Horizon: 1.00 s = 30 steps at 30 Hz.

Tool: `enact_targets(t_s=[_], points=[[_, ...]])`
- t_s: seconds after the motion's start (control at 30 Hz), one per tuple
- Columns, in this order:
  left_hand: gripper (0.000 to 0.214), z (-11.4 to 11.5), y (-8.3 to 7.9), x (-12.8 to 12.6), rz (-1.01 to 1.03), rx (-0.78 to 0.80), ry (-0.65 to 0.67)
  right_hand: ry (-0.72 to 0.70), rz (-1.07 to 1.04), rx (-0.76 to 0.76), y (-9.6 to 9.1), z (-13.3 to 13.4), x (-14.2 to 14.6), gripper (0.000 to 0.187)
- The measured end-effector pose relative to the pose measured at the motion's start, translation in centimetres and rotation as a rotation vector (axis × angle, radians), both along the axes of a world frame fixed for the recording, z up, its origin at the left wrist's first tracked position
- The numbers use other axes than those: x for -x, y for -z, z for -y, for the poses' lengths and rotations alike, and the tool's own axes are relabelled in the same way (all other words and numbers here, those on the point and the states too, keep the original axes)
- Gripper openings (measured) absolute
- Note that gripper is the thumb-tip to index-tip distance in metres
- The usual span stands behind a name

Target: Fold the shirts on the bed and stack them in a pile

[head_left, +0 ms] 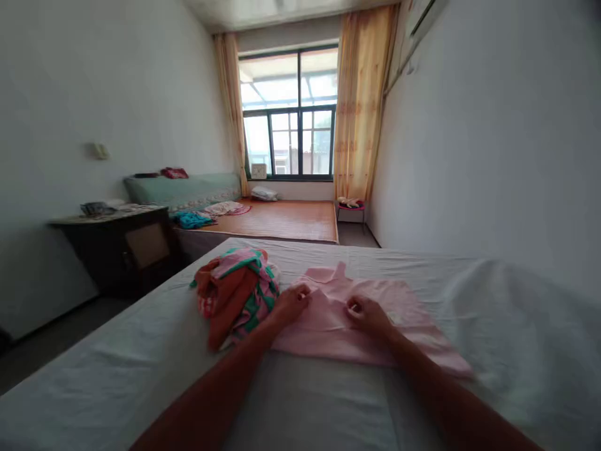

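A pink garment (404, 313) lies spread flat on the white sheet of the bed (141, 376) in front of me. My left hand (293, 302) is closed in a pinch on the garment's left edge near its upper part. My right hand (369, 313) rests on the middle of the garment, fingers curled and pinching the fabric. Just left of my left hand sits a crumpled pile of clothes (235, 294) in orange, green and pink.
A dark wooden cabinet (117, 247) stands at the left by the wall. Beyond the bed lies a second bed with a bamboo mat (282, 220) and loose clothes. A small red stool (351, 210) stands by the curtains and window. A white wall runs along the right.
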<state>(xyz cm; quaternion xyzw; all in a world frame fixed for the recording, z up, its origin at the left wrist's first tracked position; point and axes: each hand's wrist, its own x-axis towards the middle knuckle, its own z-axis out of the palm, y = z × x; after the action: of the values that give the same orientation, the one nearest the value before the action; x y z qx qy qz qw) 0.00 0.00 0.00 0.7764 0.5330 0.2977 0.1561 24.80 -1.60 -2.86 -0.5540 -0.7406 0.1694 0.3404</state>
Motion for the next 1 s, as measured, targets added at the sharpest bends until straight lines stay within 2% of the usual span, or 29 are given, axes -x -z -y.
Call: enact_targets(t_s=[0.13, 0.23, 0.3, 0.4, 0.5, 0.63, 0.77, 0.83, 0.9, 1.0], points=[[0.021, -0.3, 0.0, 0.0, 0.052, -0.012, -0.033, 0.057, -0.111, 0.026, 0.0, -0.3, 0.0, 0.012], [0.021, -0.6, 0.6, 0.1, 0.01, 0.076, -0.024, 0.049, -0.219, 0.094, 0.3, -0.4, 0.2, 0.03], [0.022, -0.8, 0.9, 0.2, 0.017, 0.084, -0.007, 0.055, -0.203, 0.085, 0.4, -0.4, 0.3, 0.035], [0.024, -1.0, 0.9, 0.2, 0.061, 0.045, 0.004, 0.042, -0.147, 0.036, 0.1, -0.4, 0.1, 0.034], [0.024, -1.0, 0.4, 0.5, 0.072, 0.006, 0.032, -0.035, -0.134, 0.006, -0.5, -0.3, -0.3, 0.031], [0.023, -0.9, 0.1, 1.4, 0.021, -0.038, 0.183, -0.219, -0.094, -0.021, -1.3, 0.4, -1.1, 0.026], [0.025, -0.3, 0.2, 2.2, -0.063, -0.015, 0.298, -0.439, 0.038, -0.041, -2.1, 1.2, -1.9, 0.026], [0.027, 0.0, 0.1, 2.2, -0.099, -0.008, 0.338, -0.484, 0.085, -0.027, -2.4, 1.4, -2.2, 0.024], [0.029, 0.5, -0.2, 1.8, -0.103, -0.061, 0.326, -0.415, 0.082, -0.04, -2.5, 1.4, -2.2, 0.021], [0.029, 1.5, -0.8, 0.7, -0.057, -0.176, 0.269, -0.241, 0.041, -0.169, -2.5, 1.4, -1.3, 0.019]])
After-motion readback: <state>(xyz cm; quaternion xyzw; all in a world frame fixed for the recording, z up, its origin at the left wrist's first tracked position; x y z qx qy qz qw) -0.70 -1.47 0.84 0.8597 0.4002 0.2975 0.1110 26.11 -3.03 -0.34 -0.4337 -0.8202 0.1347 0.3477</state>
